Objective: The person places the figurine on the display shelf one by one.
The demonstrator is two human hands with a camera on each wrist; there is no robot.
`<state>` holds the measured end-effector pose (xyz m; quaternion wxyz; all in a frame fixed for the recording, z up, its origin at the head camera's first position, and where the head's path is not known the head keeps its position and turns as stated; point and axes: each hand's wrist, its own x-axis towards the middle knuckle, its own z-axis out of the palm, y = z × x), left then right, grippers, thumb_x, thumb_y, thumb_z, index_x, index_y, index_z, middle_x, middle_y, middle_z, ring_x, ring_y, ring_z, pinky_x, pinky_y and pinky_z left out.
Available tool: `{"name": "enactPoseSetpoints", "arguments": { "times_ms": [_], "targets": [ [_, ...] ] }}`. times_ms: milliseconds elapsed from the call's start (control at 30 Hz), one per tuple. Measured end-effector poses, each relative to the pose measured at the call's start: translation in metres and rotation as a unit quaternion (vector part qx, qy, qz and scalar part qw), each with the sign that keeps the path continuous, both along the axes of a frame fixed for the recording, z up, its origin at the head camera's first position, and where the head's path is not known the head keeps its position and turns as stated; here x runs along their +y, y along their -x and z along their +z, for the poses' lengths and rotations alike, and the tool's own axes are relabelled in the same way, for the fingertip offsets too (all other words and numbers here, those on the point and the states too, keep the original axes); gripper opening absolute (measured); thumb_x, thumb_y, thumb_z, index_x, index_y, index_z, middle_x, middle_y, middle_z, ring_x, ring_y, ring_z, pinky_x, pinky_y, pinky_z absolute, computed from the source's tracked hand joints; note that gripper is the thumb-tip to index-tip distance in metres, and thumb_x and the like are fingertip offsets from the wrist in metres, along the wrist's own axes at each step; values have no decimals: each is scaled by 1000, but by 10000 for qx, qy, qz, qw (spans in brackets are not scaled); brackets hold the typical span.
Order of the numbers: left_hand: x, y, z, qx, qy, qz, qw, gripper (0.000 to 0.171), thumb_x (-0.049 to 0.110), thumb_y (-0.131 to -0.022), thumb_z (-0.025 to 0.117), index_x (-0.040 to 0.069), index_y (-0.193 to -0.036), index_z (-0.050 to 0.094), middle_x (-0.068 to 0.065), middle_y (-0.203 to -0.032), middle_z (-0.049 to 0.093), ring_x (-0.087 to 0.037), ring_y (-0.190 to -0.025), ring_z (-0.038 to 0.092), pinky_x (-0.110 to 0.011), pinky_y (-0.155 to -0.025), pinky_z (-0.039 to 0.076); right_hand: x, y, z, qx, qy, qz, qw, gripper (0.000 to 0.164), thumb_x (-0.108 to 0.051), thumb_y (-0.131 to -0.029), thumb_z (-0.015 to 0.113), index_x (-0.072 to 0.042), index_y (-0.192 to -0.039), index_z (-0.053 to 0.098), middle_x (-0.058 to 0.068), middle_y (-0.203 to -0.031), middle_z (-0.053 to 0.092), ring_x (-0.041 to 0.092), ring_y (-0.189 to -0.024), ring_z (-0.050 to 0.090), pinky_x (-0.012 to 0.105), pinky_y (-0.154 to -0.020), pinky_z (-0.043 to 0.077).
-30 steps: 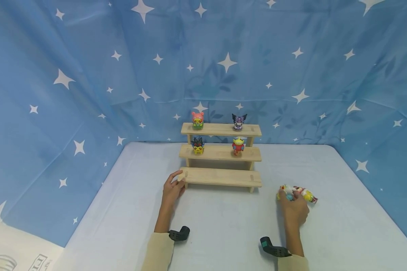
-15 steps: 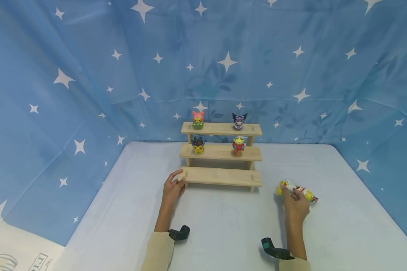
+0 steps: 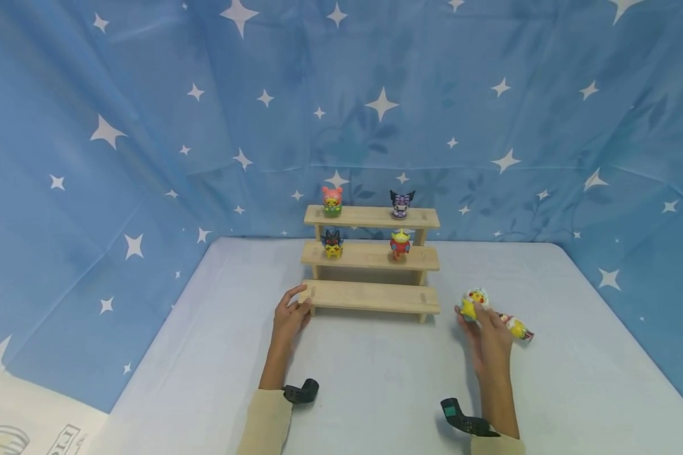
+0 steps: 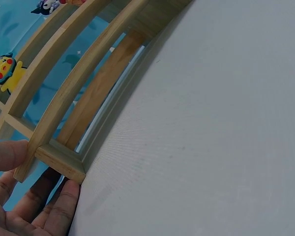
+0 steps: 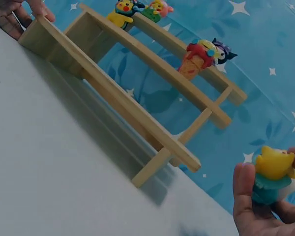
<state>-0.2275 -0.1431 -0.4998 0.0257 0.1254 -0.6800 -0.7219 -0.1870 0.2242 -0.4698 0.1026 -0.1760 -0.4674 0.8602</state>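
My left hand [image 3: 287, 322] grips the left end of the bottom step of a three-tier wooden display stand [image 3: 370, 297]. In the left wrist view its thumb lies on the step's end, with the fingers around the leg below. My right hand [image 3: 492, 344] holds a small yellow figurine [image 3: 475, 296] with a white hood, to the right of the stand. The right wrist view shows the figurine's teal lower part, between thumb and fingers. Just beyond that hand, a second yellow, white and red figurine [image 3: 518, 328] lies on its side on the table, partly hidden.
On the top step stand a pink-hooded figurine [image 3: 332, 202] and a black-and-purple one [image 3: 401, 205]. The middle step bears a yellow one with a dark hood [image 3: 332, 244] and a red-and-green one [image 3: 399, 245]. A blue starry curtain [image 3: 432, 95] hangs behind the white table [image 3: 375, 379].
My right hand has lifted the yellow figurine off the table and turned it more upright, moving slightly away from the lying one. The left hand has stayed on the stand.
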Motion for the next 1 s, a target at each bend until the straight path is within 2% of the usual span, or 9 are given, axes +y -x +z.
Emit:
{"name": "enactPoseSetpoints", "arguments": {
  "times_ms": [167,267,367,467,633,767,867,1000],
  "targets": [
    [1,0,1,-27,-30,10,10000,39,15,-94,65,22,-132,57,0,-83,66,-14,-84,58,-26,-78,53,-7,1,3,388,-187,340,9985,20,-15,-95,64,-8,-113,59,0,-118,59,12,-100,70,22,-86,54],
    [1,0,1,-10,-27,3,10000,39,15,-94,64,22,-132,57,-1,-84,66,-14,-84,58,-26,-78,53,-14,4,5,409,-298,561,9971,30,-15,-95,63,-6,-123,54,0,-122,59,10,-103,69,22,-89,53],
    [0,0,1,-8,-1,-17,10000,39,15,-94,64,23,-132,57,0,-86,68,-14,-85,59,-26,-78,53,-22,7,6,555,-239,716,9956,32,-10,-96,61,-7,-127,51,1,-125,57,12,-106,68,24,-92,52],
    [0,0,0,-9,-7,-31,10000,39,15,-95,64,21,-132,57,0,-85,68,-14,-84,60,-25,-77,53,-29,9,5,685,-418,880,9929,34,-8,-97,59,-9,-129,50,5,-127,53,13,-109,67,26,-95,51],
    [-1,0,0,42,-19,-44,10000,39,15,-95,64,18,-133,56,-2,-83,67,-13,-82,58,-24,-75,52,-43,14,4,489,-1469,1075,9821,55,-23,-93,68,-8,-140,44,3,-125,51,7,-107,67,25,-92,52],
    [-1,0,-1,19,-36,-40,10000,40,15,-95,64,18,-133,57,-1,-83,66,-12,-81,58,-23,-75,52,-52,16,4,439,-2065,1274,9691,61,-32,-93,67,-9,-143,42,2,-119,58,7,-97,70,23,-86,54],
    [-1,0,-2,-44,-60,-18,10000,40,16,-94,65,20,-133,57,0,-86,67,-12,-83,60,-24,-77,53,-57,17,6,471,-2072,1424,9667,57,-30,-95,63,-9,-143,40,3,-119,59,8,-92,71,23,-85,55],
    [-1,-1,-1,-100,-34,-15,9999,40,17,-94,65,22,-134,56,2,-93,70,-12,-87,62,-26,-80,54,-63,18,9,437,-1900,1546,9686,55,-22,-96,63,-10,-144,38,8,-126,52,9,-92,69,23,-85,55]
  ]
}}
